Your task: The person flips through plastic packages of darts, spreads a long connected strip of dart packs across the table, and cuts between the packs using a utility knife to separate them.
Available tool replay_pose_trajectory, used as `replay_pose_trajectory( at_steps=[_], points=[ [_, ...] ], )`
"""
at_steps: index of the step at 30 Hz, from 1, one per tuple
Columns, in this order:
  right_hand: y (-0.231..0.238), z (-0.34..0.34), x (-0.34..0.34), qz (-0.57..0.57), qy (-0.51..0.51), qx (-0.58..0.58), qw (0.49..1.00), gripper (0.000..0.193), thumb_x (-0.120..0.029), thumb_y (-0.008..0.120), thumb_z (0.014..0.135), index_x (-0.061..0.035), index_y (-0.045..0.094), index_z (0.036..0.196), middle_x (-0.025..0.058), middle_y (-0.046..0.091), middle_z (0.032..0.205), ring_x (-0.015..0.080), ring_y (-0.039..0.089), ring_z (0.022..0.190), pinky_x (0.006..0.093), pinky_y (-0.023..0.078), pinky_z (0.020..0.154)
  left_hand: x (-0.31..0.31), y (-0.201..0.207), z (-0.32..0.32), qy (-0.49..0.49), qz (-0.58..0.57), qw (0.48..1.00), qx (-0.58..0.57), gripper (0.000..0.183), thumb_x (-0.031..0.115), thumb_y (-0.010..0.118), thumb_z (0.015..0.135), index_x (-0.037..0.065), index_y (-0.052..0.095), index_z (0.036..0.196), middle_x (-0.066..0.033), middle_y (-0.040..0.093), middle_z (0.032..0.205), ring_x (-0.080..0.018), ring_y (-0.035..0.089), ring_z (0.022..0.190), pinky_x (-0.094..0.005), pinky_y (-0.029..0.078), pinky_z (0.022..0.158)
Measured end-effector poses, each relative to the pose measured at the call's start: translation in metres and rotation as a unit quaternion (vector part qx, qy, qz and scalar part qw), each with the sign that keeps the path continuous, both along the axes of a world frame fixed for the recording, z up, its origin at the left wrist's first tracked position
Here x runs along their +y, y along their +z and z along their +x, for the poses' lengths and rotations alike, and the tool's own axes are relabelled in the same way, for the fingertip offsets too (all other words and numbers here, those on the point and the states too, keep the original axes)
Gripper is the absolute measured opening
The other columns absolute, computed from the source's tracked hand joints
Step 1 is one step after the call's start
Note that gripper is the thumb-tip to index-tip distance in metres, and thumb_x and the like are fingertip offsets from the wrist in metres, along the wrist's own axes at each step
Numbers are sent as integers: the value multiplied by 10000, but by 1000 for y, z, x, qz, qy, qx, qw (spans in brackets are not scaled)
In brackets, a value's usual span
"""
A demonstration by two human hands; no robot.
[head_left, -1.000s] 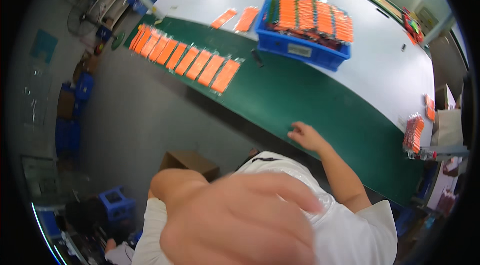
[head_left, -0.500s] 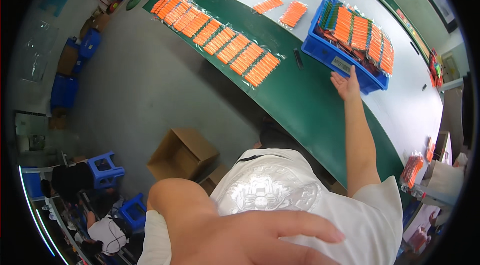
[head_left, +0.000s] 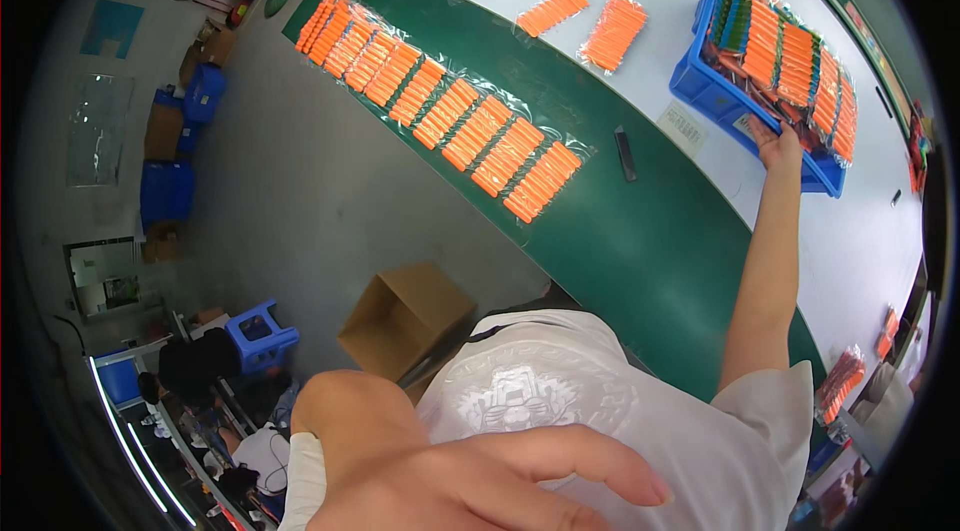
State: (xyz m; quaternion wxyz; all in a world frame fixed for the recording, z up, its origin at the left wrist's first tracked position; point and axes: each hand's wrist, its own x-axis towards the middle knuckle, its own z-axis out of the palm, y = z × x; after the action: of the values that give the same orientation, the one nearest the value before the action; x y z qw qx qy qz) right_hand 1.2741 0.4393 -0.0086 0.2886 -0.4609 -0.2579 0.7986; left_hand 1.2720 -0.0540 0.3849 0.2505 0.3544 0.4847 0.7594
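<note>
A row of orange packs lies laid out along the desk in the upper middle of the frame; more packs fill the blue bin at upper right. The right hand grips the bin's near rim. The left hand, at the bottom, is empty and spread.

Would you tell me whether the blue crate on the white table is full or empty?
Full. The blue crate is packed to its rim with clear-wrapped orange packs, standing in rows. The right hand grips its near edge.
</note>
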Motion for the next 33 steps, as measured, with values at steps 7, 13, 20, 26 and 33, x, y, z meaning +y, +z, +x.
replay_pose_trajectory(
  at_steps=[7,13,20,26,33],
  points=[
    [21,-64,23,26,31,-1,999,468,-304,346,1042,79,347,1311,350,506,1240,451,554,1160,570,480,986,20,-21,-22,-20,152,983,103,235,152,589,931,29,653,742,-120,717,792,-221,697,687,-497,461,852],
    [-47,-41,-109,380,220,-240,866,392,-330,595,940,15,613,1126,49,611,764,135,541,609,255,423,530,45,-32,-33,91,211,940,254,294,205,546,952,13,659,760,-138,702,774,-240,696,697,-531,462,815],
    [-48,-28,-286,519,325,-369,699,479,-234,708,826,-18,551,1224,138,597,1085,317,585,989,423,479,851,34,-25,-29,136,258,954,73,214,99,578,914,19,639,725,-123,679,701,-202,677,628,-374,512,685],
    [-57,-46,-316,539,273,-479,637,339,-206,687,809,-46,569,1083,142,580,1026,338,575,986,463,476,829,-19,-35,-62,189,233,946,125,279,161,546,946,32,634,715,-131,685,733,-232,683,647,-391,520,666],
    [-45,-71,-317,475,298,-581,590,231,-162,546,818,19,547,961,264,627,956,457,636,859,537,509,781,-152,-35,-204,-149,-2,908,393,205,71,493,782,-86,620,743,-160,696,851,-289,653,781,-476,483,888]
  ],
)
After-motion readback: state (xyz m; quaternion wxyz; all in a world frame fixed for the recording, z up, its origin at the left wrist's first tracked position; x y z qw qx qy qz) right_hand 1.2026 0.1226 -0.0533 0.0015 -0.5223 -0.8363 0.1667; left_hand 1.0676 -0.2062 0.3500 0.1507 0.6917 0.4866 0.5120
